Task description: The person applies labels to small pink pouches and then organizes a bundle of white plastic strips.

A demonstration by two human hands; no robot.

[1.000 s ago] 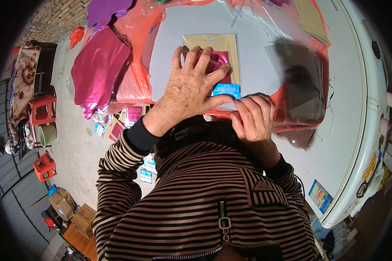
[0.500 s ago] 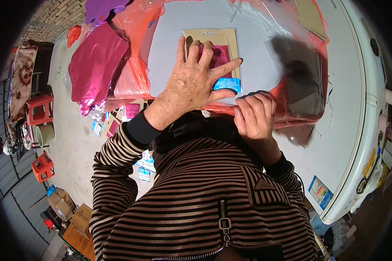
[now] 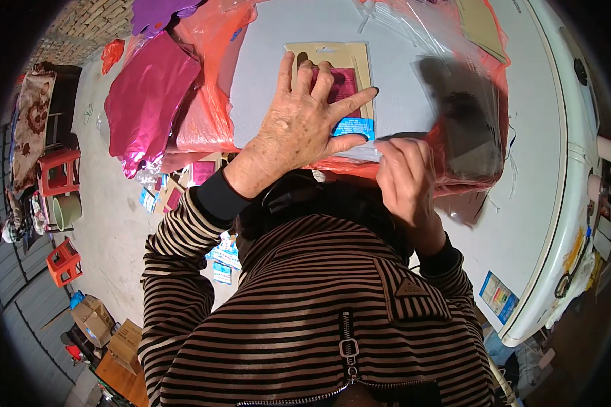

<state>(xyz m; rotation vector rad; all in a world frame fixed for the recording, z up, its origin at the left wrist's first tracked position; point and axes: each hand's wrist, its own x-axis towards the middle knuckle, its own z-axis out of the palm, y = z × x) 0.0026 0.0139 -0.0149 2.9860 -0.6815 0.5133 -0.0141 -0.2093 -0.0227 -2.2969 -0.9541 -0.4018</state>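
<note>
A tan card [image 3: 322, 51] with a hang hole lies on the pale grey board, apparently inside a clear plastic bag [image 3: 360, 154] whose lower edge shows below. On the card are a magenta packet [image 3: 344, 83] and a blue label [image 3: 355, 127]. My left hand [image 3: 295, 122] presses flat over the card's left part, fingers spread, hiding some of the packet. At the bag's lower right corner, my right hand [image 3: 409, 173] is closed, its fingertips pinching the bag's edge. The thumb is mostly hidden.
Red plastic film [image 3: 204, 102] wraps around the grey board [image 3: 299, 20]. Magenta foil bags [image 3: 153, 95] lie at left, and clear plastic bags [image 3: 478, 146] at right. A white surface [image 3: 536, 169] extends on the right. Red stools [image 3: 62, 261] and cardboard boxes [image 3: 94, 319] stand at the far left.
My right hand has shifted slightly right, its fingers turning more upward. More of the clear bag's lower edge shows below the blue label. My left hand stays nearly in place.
</note>
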